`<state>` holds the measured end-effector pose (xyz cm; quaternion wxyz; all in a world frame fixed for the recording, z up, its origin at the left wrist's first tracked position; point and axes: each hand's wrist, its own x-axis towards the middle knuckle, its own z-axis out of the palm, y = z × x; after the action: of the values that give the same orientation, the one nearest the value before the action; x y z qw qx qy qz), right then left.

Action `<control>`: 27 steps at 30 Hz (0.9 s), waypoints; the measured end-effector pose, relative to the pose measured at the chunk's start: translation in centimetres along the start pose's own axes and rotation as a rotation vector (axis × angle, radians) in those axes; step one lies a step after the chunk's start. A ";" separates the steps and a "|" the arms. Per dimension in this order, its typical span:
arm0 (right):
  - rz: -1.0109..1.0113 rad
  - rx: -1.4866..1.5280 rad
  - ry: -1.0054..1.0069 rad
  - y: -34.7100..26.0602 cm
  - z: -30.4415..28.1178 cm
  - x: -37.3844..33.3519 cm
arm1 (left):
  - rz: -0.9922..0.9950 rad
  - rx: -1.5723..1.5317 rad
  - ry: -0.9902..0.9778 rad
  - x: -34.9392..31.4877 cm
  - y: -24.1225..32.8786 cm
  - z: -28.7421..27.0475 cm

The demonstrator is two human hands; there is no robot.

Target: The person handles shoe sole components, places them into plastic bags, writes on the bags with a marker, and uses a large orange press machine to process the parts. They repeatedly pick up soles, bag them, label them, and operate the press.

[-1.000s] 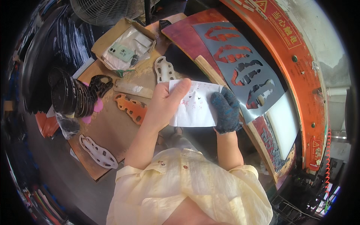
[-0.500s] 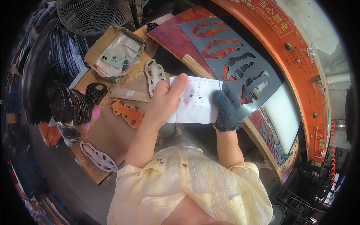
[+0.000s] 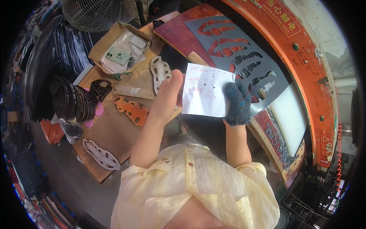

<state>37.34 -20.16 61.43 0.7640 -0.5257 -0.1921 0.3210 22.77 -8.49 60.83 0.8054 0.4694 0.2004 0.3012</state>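
Note:
A white sheet of paper [image 3: 206, 103] with red and dark handwriting is held up before my body. My right hand [image 3: 238, 103], in a dark knitted glove, grips its right edge, the thumb in front. Bare, my left hand [image 3: 167, 95] stands at the left edge with the thumb raised beside the sheet rather than across it. The other left fingers are mostly hidden, so their grip does not show. Just beyond the left hand lies a pale slotted sole-shaped plate [image 3: 160, 72] on the workbench.
An orange slotted plate [image 3: 130, 110] and a white one [image 3: 101, 154] lie on the brown workbench [image 3: 110, 133]. Behind them stands a cardboard box [image 3: 97, 55]; black pieces [image 3: 70, 99] are stacked left. At right, a grey cut-out sheet [image 3: 274, 91] rests beneath an orange machine [image 3: 310, 76].
The paper has moved slightly up and right and tilted a little, with the gloved right hand on it. My left thumb has come off the sheet's face to its left side.

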 end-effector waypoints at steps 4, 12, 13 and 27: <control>0.033 0.132 -0.038 0.3 -0.2 0.0 | 0.058 0.080 0.031 -1.1 -0.3 0.6; -0.168 -0.180 -0.108 0.9 -0.4 0.3 | 0.138 0.096 0.040 -1.7 -0.6 0.7; -0.162 -0.204 -0.102 0.8 -0.4 0.2 | 0.142 0.102 0.033 -1.9 -0.7 0.6; -0.005 0.023 -0.109 -0.2 0.4 -1.0 | 0.391 0.218 0.057 -3.1 -1.2 0.3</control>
<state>36.41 -20.61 61.83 0.7591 -0.4982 -0.2311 0.3494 21.08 -11.23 60.05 0.6703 0.5749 0.1594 0.4414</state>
